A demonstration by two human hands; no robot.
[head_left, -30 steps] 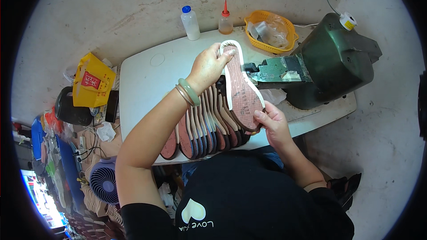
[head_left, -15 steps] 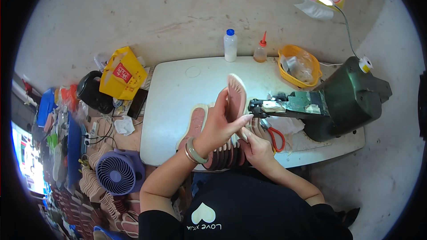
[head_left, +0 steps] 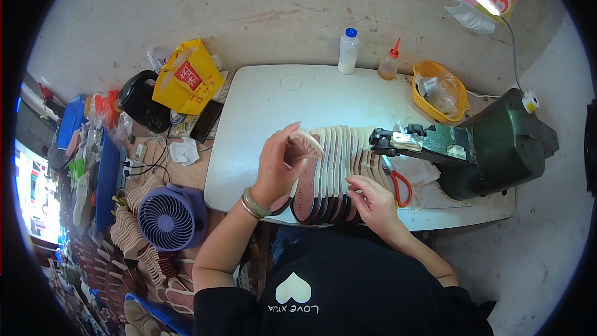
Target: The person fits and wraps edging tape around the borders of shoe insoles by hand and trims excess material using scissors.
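Observation:
A fanned row of pink and beige sandal soles [head_left: 336,171] with white straps lies on the white table [head_left: 267,106] in front of me. My left hand [head_left: 278,165] grips the leftmost sole [head_left: 305,149] at the row's left end, with a bangle on its wrist. Fingers of my right hand [head_left: 371,198] rest on the near ends of the soles toward the right of the row. A dark green machine [head_left: 497,143] stands at the right, its arm and head [head_left: 404,141] reaching over the row's right end.
Red-handled scissors [head_left: 401,186] lie by the machine. A white bottle [head_left: 347,51], a small glue bottle [head_left: 388,65] and a yellow basket [head_left: 441,90] stand at the table's back. To the left are a purple fan [head_left: 168,218], a yellow bag [head_left: 186,78], cables and piles of soles on the floor.
My left hand brought the sole down from the machine's head and set it at the left end of the row. My right hand shifted onto the row's near ends.

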